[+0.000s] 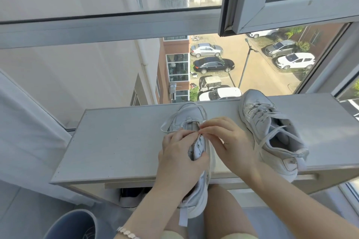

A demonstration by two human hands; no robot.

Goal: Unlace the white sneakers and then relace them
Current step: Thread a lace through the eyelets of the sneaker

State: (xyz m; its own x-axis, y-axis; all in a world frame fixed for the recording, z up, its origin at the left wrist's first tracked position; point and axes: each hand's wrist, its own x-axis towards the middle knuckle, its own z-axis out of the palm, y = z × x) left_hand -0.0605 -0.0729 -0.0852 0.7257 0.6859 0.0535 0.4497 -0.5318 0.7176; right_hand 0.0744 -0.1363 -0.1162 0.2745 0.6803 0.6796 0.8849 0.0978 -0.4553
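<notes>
Left hand [180, 153] clamps the sneaker [191, 112] just below where the right hand [229, 141] pinches the lace [162, 128]; pull straight, keeping it flat.

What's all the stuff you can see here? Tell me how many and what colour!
middle sneaker: one, white, on the table with its heel over the near edge, mostly unlaced
right sneaker: one, white, on the table's right side, laced
lace: one, white, looping out left of the middle sneaker
table: one, pale grey, below the window
window frame: one, grey, with a pane swung open at top right
cars: several, silver, black and white, parked outside far below
bucket: one, blue, bottom left
bracelet: one, pale, on the left wrist
left hand: one, grips the middle sneaker
right hand: one, pinches the lace
</notes>
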